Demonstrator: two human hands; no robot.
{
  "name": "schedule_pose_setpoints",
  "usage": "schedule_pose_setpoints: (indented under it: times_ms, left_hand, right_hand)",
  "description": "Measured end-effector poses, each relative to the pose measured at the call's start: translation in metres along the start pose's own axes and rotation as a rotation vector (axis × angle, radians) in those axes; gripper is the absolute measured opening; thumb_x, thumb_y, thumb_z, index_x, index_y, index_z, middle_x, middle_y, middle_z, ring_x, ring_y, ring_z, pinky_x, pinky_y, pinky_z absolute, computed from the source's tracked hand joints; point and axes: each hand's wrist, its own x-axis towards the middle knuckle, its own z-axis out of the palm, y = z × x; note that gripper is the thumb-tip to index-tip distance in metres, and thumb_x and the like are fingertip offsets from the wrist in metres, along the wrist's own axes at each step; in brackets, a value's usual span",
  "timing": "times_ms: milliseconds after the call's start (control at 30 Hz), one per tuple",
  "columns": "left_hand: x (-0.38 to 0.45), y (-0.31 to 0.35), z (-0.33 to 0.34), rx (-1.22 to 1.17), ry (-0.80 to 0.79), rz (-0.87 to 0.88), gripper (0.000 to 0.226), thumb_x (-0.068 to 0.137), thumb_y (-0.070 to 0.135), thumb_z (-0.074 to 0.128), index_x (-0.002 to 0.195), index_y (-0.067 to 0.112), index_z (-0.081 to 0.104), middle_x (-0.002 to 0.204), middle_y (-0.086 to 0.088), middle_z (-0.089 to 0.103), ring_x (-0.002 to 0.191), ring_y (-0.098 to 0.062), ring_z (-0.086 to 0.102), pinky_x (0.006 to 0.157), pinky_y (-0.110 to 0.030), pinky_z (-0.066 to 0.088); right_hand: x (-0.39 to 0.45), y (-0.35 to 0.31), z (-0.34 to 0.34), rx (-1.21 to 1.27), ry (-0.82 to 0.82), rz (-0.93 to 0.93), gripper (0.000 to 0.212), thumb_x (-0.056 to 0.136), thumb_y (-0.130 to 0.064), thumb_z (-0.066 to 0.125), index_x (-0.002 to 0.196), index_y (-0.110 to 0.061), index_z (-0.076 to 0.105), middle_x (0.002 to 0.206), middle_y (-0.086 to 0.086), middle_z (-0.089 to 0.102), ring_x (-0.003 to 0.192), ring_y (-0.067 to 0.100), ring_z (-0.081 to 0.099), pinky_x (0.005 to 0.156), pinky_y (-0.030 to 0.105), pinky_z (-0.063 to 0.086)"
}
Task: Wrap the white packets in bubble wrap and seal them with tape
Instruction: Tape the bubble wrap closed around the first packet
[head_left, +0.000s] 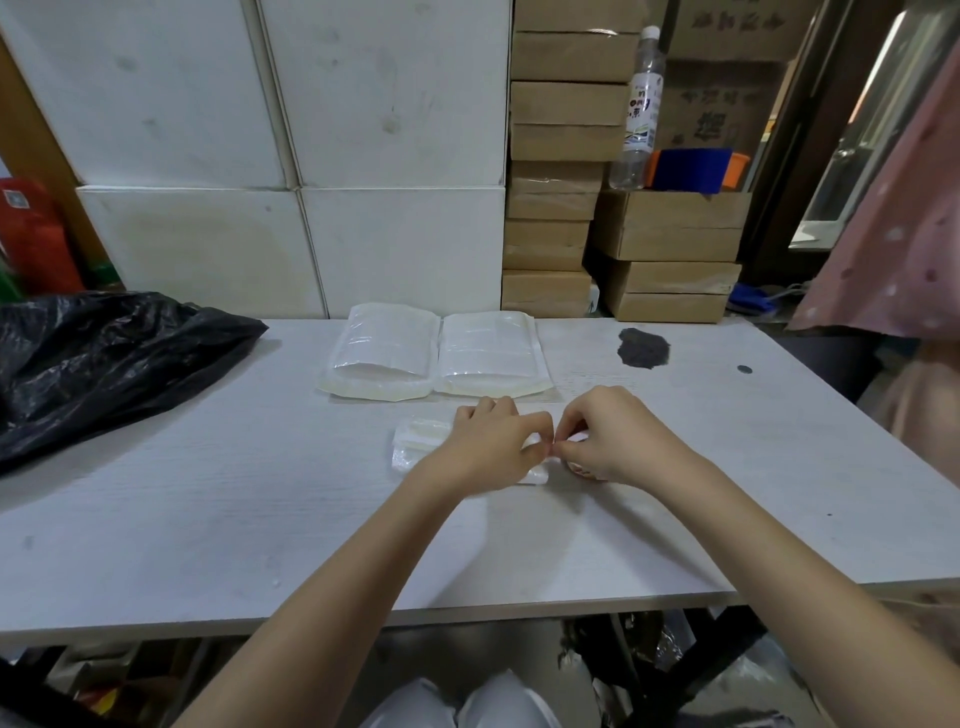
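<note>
A black bag (104, 364) lies left; 2 white stacks (436, 353) sit behind. The left hand (493, 447) presses the wrapped packet (421, 441) mid-table, pinching tape against the right hand (613, 441), which grips a roll. The tape could stick to itself or crease.

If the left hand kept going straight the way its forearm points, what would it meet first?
Probably the right hand: the left hand points up and rightward, and their fingertips already nearly meet over the bubble-wrapped packet.

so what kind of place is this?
Likely a small packing or stockroom area: stacked cardboard boxes behind the white table, stacks of white packets laid out, a black plastic bag alongside.
</note>
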Motion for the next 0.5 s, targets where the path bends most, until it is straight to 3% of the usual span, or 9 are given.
schedule_pose_setpoints:
  times_ms: [67, 167, 367, 500]
  left_hand:
    - [0.0, 0.001, 0.0, -0.035, 0.004, -0.001, 0.019, 0.096, 0.036, 0.04, 0.105, 0.033, 0.057, 0.096, 0.0, 0.038, 0.111, -0.025, 0.039, 0.099, -0.037, 0.024]
    - [0.0, 0.002, 0.002, -0.04, 0.012, -0.009, 0.021, 0.096, 0.036, 0.04, 0.107, 0.035, 0.058, 0.097, 0.0, 0.038, 0.111, -0.024, 0.038, 0.1, -0.037, 0.023]
    - [0.003, 0.004, 0.005, -0.091, 0.047, -0.029, 0.02, 0.096, 0.034, 0.04, 0.103, 0.031, 0.058, 0.099, 0.001, 0.039, 0.112, -0.023, 0.041, 0.104, -0.038, 0.023]
    - [0.004, 0.004, 0.004, -0.148, 0.065, -0.053, 0.019, 0.095, 0.032, 0.041, 0.1, 0.03, 0.059, 0.099, 0.002, 0.04, 0.113, -0.02, 0.044, 0.105, -0.038, 0.021]
  right_hand:
    - [-0.002, 0.0, 0.0, -0.007, 0.002, -0.003, 0.013, 0.082, -0.017, 0.061, 0.08, -0.017, 0.074, 0.075, -0.003, 0.068, 0.079, 0.018, 0.059, 0.064, 0.026, 0.042]
    - [-0.005, 0.001, 0.002, -0.065, 0.005, -0.006, 0.014, 0.085, -0.022, 0.059, 0.086, -0.021, 0.073, 0.088, -0.005, 0.07, 0.083, 0.015, 0.056, 0.064, 0.024, 0.036]
    - [-0.009, 0.0, 0.007, -0.132, 0.082, -0.012, 0.016, 0.089, -0.022, 0.051, 0.097, -0.021, 0.065, 0.104, -0.005, 0.064, 0.101, 0.018, 0.059, 0.075, 0.029, 0.043]
    - [-0.014, 0.006, 0.017, -0.085, 0.125, -0.067, 0.011, 0.093, -0.022, 0.047, 0.097, -0.018, 0.056, 0.099, -0.004, 0.053, 0.092, 0.021, 0.057, 0.07, 0.028, 0.031]
